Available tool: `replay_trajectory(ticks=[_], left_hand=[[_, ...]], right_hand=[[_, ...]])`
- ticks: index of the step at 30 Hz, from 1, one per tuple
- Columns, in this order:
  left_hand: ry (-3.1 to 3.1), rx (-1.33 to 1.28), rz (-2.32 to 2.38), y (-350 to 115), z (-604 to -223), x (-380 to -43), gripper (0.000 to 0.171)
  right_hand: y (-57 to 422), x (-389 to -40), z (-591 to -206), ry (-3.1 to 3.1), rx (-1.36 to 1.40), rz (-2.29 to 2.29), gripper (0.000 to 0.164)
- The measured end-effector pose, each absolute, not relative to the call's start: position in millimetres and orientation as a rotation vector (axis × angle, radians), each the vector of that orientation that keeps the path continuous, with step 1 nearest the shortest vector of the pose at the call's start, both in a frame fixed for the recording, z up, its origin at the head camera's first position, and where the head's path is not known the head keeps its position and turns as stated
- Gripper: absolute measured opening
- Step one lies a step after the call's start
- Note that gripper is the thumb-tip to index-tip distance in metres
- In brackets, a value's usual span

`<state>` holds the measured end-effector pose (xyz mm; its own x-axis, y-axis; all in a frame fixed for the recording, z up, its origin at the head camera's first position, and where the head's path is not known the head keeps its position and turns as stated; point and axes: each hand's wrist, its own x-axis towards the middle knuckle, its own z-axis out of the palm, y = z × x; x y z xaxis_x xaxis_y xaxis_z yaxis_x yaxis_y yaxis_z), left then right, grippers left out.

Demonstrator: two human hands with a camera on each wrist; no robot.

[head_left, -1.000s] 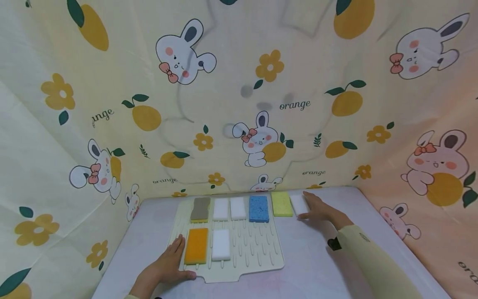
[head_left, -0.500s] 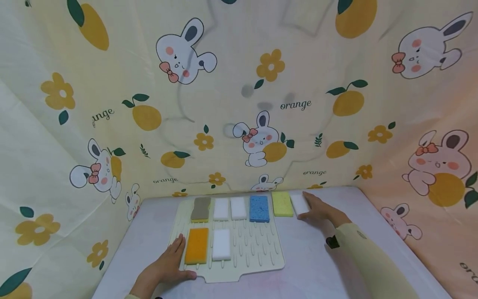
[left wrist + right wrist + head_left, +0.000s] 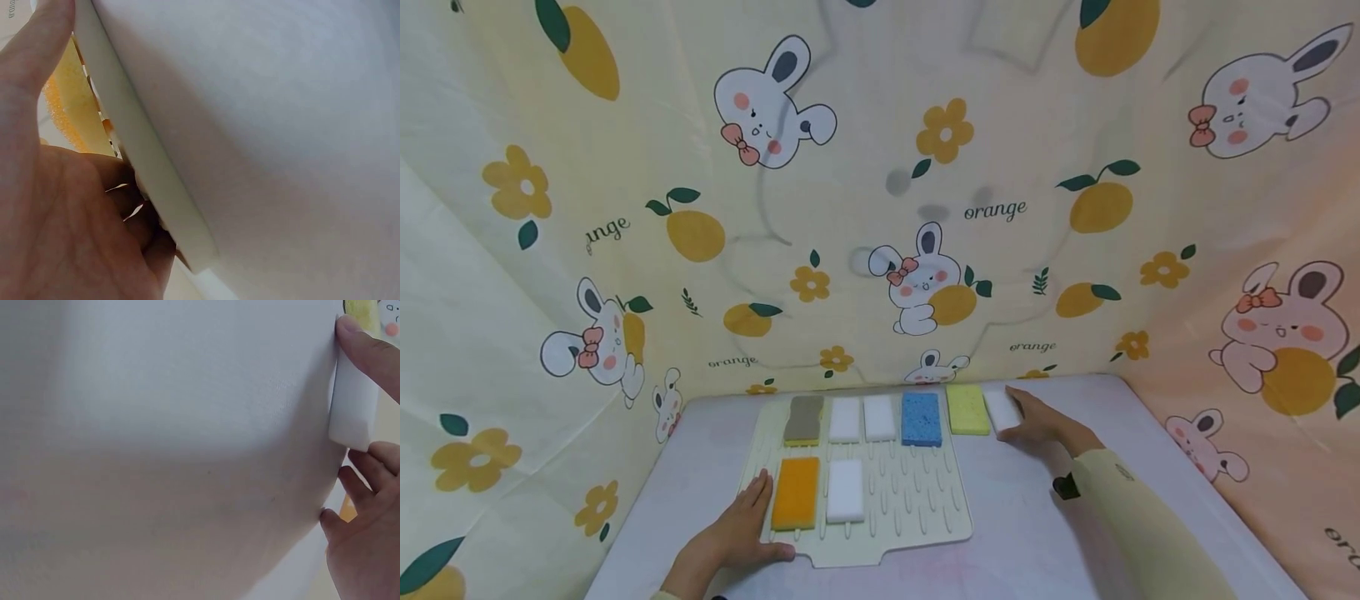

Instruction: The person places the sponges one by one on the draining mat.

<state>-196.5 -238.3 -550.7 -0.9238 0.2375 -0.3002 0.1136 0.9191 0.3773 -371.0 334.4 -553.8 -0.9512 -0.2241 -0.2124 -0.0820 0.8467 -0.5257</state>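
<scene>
My left hand (image 3: 736, 527) rests at the front-left corner of a cream ridged drainboard (image 3: 917, 492), its fingers along the left edge and its thumb at the front edge. Near those fingers lies an orange sponge (image 3: 794, 493), whose yellow side (image 3: 81, 103) shows in the left wrist view. To the right of it is a white sponge (image 3: 846, 492). Beyond the board's back-right corner, my right hand (image 3: 1043, 419) grips another white sponge (image 3: 1001, 408) by its ends, between thumb and fingers. That sponge (image 3: 354, 403) stays on the table, beside a yellow-green sponge (image 3: 967, 410).
Along the board's back row lie a grey-topped sponge (image 3: 804, 419), two white sponges (image 3: 845, 419) and a blue sponge (image 3: 921, 419). A pale cloth covers the table (image 3: 1022, 533). Printed curtains (image 3: 850, 183) enclose its back and sides.
Both hands keep their places, and the sponges and board lie as before. Only the right forearm and the head view have shifted very slightly.
</scene>
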Motion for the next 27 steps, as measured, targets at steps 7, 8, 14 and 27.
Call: replay_trajectory(ticks=[7, 8, 14, 27], left_hand=[[2.735, 0.250, 0.503, -237.6, -552.3, -196.8, 0.136], [2.734, 0.248, 0.502, -237.3, -552.1, -196.8, 0.136], [2.728, 0.230, 0.500, -234.9, -550.0, -196.7, 0.137], [2.732, 0.239, 0.487, -236.6, -551.6, -197.4, 0.137]], right_hand=[[334.4, -367.7, -554.1, 2.785, -0.219, -0.807, 0.124], [334.2, -367.6, -554.0, 2.789, -0.216, -0.812, 0.124], [333.8, -366.5, -553.4, 2.811, -0.152, -0.842, 0.128], [329.2, -347.4, -547.9, 2.822, -0.149, -0.936, 0.131]])
